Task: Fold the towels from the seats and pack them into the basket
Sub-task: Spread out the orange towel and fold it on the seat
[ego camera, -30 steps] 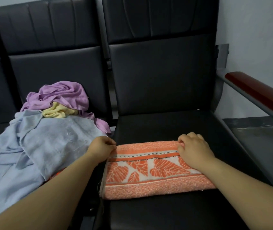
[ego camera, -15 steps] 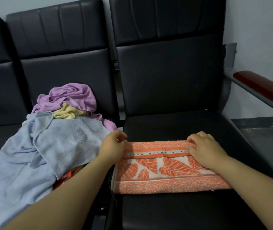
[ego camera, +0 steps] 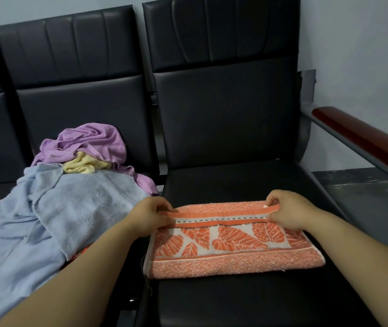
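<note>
Black padded seats (ego camera: 235,180) are lined up against a pale wall (ego camera: 358,43), and a red-brown armrest (ego camera: 365,140) is seen at the right end. On the right seat an orange towel (ego camera: 233,244) with a leaf pattern is laid flat, folded into a long strip. Its far edge is pinched at both ends. One corner is held in the grip of the left hand (ego camera: 150,215), and the other is held in the grip of the right hand (ego camera: 287,213). Both grips are narrow and closed on the cloth, and the edge is lifted a little off the layer below.

On the next seat to the left, a pile is left unfolded: a big blue towel (ego camera: 46,213), a purple towel (ego camera: 93,140) behind it, and a small yellow towel (ego camera: 82,165) tucked between them. The basket is not seen anywhere.

Trouble could be caused if the edge is pulled over crookedly, because the corners would not be matched and the fold would be made lumpy. The layers below could be dragged and bunched up if the cloth is tugged too hard. If one corner is let go too soon, the fold could be flopped open. The towel is laid close to the gap between the seats, so it could be slid into it.
</note>
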The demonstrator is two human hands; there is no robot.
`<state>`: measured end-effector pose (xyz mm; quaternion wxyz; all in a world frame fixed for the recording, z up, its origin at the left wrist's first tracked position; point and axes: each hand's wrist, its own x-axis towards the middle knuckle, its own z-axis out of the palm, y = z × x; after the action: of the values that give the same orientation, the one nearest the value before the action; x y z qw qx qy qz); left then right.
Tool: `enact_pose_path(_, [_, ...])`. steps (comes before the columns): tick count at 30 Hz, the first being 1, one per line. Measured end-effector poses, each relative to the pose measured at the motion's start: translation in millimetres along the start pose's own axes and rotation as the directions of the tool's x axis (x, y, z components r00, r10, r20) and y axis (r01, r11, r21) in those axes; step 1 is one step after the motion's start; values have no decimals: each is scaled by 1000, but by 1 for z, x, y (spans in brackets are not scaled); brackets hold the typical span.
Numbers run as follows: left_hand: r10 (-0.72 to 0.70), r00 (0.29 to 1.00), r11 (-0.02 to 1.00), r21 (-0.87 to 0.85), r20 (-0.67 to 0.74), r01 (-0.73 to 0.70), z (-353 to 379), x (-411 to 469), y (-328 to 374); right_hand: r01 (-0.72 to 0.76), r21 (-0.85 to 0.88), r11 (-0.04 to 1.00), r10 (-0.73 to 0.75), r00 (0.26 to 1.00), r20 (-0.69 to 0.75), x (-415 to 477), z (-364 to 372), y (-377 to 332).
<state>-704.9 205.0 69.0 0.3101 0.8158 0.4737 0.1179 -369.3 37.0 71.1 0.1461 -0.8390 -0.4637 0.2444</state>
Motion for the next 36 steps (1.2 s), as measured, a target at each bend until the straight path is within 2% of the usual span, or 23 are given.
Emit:
enact_pose_path(3, [21,1000,999,-32,-19,-21,-8,-2,-3,3,51,999,-3,1000,-17,-2,-5,2])
enact_pose_path(8, [28,998,990,133,59,-35,-4,-3,-6,9,53,999,-11,1000,22,-4,-5,7])
enact_pose_path(9, [2,999,996,89,51,-7,-2,-4,-6,11,60,998,-12,1000,18,-5,-5,7])
enact_pose_path(11, [-66,998,987,-147,-16,63,-1,-5,-6,18,108,994,-17,1000,-10,-5,-6,7])
enact_pose_path(14, [-152,983,864,-497,-102,81,-1,-4,1,21,261,965,-2,997,-72,-6,-9,4])
enact_pose_path(18, [-196,958,800,-600,-207,33,1,4,9,50,394,918,38,976,-212,-2,-12,-1])
enact_pose_path(20, [-213,934,842,-539,-287,27,9,13,6,66,423,904,64,956,-285,1,-11,-3])
enact_pose_path(22, [-184,914,939,-340,-361,55,19,17,3,51,396,917,71,955,-289,5,-6,0])
enact_pose_path(24, [-122,907,987,-147,-404,67,27,17,0,10,234,972,49,969,-244,6,0,4])
enact_pose_path(26, [9,910,997,73,-414,23,32,11,4,-5,52,999,18,969,-248,3,3,4])
enact_pose_path(28, [148,921,973,219,-360,-71,36,4,20,63,-46,997,-73,958,-279,-1,4,1])
enact_pose_path(29, [193,935,967,220,-297,-130,39,-2,32,107,-64,992,-120,958,-259,-3,5,-1])
enact_pose_path(31, [231,971,964,148,-67,-219,49,-16,55,180,-94,979,-192,970,-146,-9,6,-5])
enact_pose_path(34, [321,909,903,203,264,-378,71,-25,72,212,-194,958,-217,976,-6,-15,7,-9])
enact_pose_path(36, [305,901,854,331,308,-402,77,-20,77,179,-269,946,-182,983,16,-22,1,-14])
